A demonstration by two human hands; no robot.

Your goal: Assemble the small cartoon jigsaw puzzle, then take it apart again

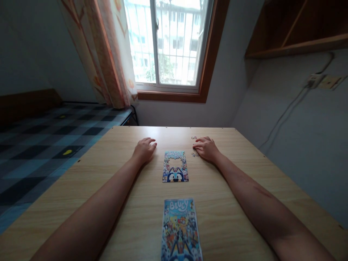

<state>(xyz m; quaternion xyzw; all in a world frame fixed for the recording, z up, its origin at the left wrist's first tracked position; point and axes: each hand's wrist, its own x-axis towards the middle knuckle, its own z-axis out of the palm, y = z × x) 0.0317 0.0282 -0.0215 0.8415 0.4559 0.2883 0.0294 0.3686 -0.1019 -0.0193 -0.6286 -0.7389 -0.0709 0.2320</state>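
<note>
A partly assembled jigsaw puzzle (175, 174) lies flat on the table between my hands, with a gap in its upper middle that shows the wood. To its left, my left hand (145, 149) rests on the tabletop, thumb and fingers apart, holding nothing. On the right, my right hand (207, 148) has its fingertips together on a small dark puzzle piece, partly hidden by the fingers. Loose puzzle pieces (195, 154) lie just below those fingertips, and more puzzle pieces (193, 137) lie above them. Nearer to me is a printed Bluey picture (181, 230), its lower end cut off.
The light wooden table (130, 221) reaches toward a window (174, 47). A bed with a checked cover (54, 134) stands along the left. At the right wall are a shelf (299, 45) and a socket with a hanging cable (282, 117).
</note>
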